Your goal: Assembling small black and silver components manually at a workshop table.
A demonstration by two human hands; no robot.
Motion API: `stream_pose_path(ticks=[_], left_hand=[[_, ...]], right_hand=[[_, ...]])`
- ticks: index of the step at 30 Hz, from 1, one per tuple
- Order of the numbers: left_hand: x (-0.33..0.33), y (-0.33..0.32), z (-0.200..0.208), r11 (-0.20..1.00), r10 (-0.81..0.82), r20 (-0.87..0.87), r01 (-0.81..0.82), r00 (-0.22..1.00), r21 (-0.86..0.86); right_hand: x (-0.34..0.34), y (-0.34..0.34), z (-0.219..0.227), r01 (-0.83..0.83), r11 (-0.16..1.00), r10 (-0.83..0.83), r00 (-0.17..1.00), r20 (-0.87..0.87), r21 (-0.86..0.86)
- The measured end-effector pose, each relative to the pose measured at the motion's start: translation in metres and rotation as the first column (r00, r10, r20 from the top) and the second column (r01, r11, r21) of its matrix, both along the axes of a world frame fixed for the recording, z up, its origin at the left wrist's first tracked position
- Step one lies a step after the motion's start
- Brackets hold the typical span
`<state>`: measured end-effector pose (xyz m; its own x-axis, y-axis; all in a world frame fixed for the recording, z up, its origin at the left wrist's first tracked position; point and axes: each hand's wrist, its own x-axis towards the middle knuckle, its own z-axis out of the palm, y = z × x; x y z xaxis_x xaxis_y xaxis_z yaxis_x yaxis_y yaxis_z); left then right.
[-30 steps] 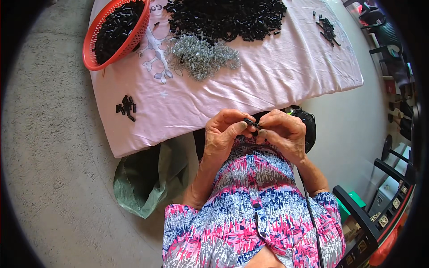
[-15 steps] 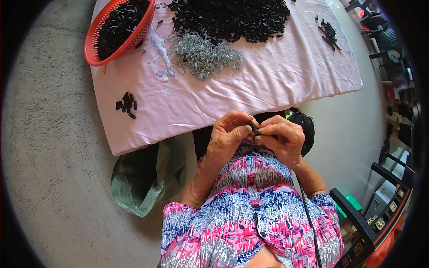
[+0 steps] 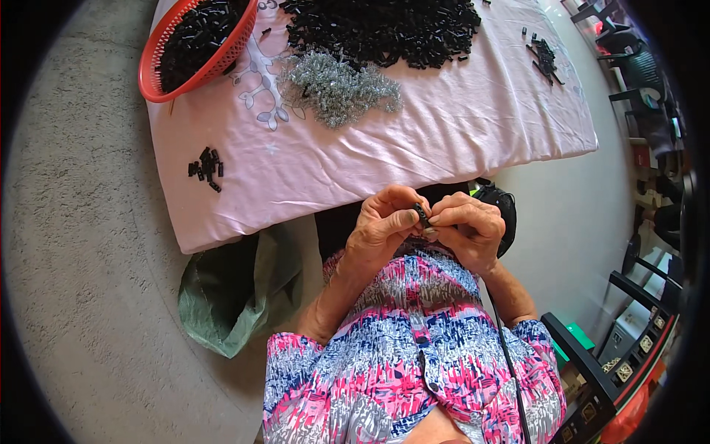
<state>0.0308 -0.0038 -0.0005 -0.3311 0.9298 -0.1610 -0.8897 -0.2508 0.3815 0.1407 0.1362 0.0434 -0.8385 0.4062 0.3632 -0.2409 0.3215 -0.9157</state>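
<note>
We see both hands raised together in front of the person's chest, just below the near edge of the surface (image 3: 458, 148), which is draped in a pale pink cloth. The left hand (image 3: 384, 229) and the right hand (image 3: 470, 229) meet at a small black part (image 3: 421, 214), and the fingers of both are closed narrowly around it: the left thumb and forefinger pinch it from one side, while the right fingertips press in from the other. The part sits between the two hands, held in the air and well apart from the piles on the cloth; we cannot tell its exact shape, since the fingers cover most of it. On the far side of the cloth lies a large heap of black parts (image 3: 384, 29), and just in front of it a tangle of small silvery metal pieces (image 3: 340, 85). A red basket (image 3: 159, 70) holding more black parts rests on the far left corner, a small cluster of black parts (image 3: 205, 166) lies near the left edge, and another little group (image 3: 543, 55) sits toward the right. A green bag (image 3: 229, 296) slumps on the grey floor just beside the person's left forearm.
</note>
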Motion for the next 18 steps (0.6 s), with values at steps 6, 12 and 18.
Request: stream_pose_path(ticks=[6,12,18], left_hand=[[0.000,-0.003,0.002,1.000,0.016,-0.073,-0.017,0.997,-0.023],[0.002,0.001,0.000,0.999,0.023,-0.018,-0.023,1.000,-0.030],[-0.006,-0.002,0.007,0.996,-0.071,0.057,0.073,0.996,-0.043]], right_hand=[[0.000,-0.001,0.000,-0.015,1.000,0.015,1.000,0.022,-0.020],[0.001,-0.003,0.002,0.066,0.994,-0.068,0.998,0.019,0.085],[-0.008,0.008,0.005,-0.129,0.978,0.122,0.991,0.051,0.164]])
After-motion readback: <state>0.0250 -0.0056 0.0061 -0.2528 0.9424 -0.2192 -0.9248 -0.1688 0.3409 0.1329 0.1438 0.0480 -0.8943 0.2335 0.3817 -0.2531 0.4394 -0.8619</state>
